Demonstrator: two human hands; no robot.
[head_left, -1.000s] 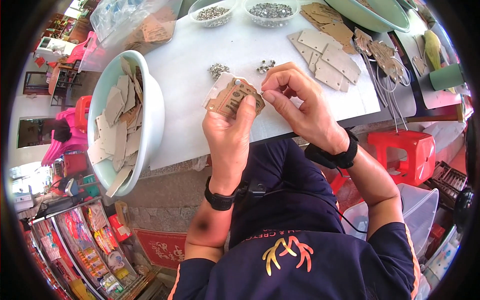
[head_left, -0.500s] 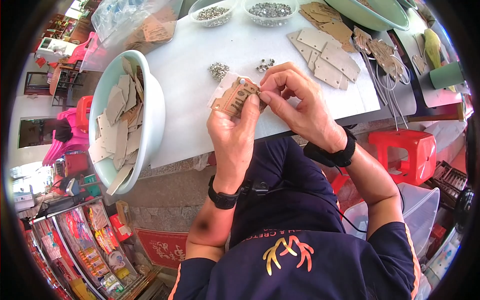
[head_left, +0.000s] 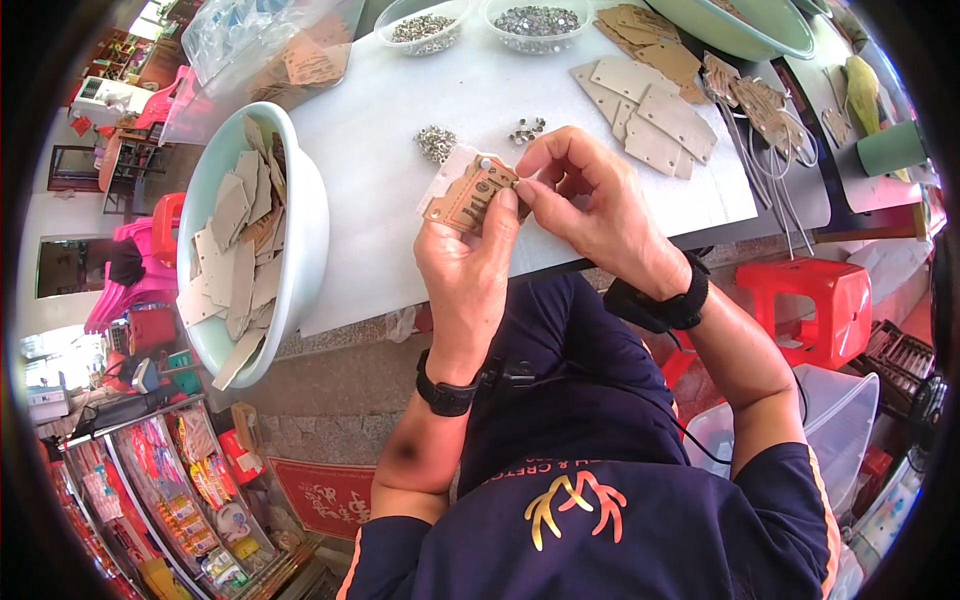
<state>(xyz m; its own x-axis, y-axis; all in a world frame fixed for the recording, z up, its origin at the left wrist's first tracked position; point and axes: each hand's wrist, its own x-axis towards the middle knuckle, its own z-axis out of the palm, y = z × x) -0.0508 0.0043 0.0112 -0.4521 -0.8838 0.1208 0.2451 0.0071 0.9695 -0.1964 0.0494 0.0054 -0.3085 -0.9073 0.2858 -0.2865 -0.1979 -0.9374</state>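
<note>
Brown cardboard tag [head_left: 470, 197] pinched in the left hand [head_left: 468, 262]; right hand [head_left: 590, 205] fingertips grip its top edge above the tabletop [head_left: 380, 120].

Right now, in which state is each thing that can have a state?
Left hand: shut on the tags.
Right hand: pinching the top tag's corner.
Brown tags: held above the table edge.
Large bowl: full of tags.
Two clear bowls: holding metal eyelets.
Red stool: upright.

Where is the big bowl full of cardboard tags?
In the head view, the pale green bowl sits at the left edge of the white table, left of the person's left hand.
</note>
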